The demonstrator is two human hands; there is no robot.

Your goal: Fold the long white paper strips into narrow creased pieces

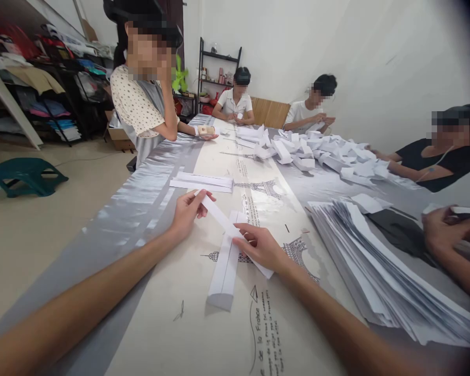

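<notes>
A long white paper strip runs slantwise between my hands, above the table. My left hand pinches its upper left end between thumb and fingers. Farther down the strip, my right hand grips it with thumb and fingertips; its lower end sticks out beyond that hand. Beneath it lies a folded white paper piece with a crease along its length, partly covered by the strip. Another flat folded paper piece rests just beyond my left hand.
A thick stack of white paper lies at the right, near another person's hand. A heap of folded papers covers the far right of the table. Several people are around the table. A green stool stands on the floor at left.
</notes>
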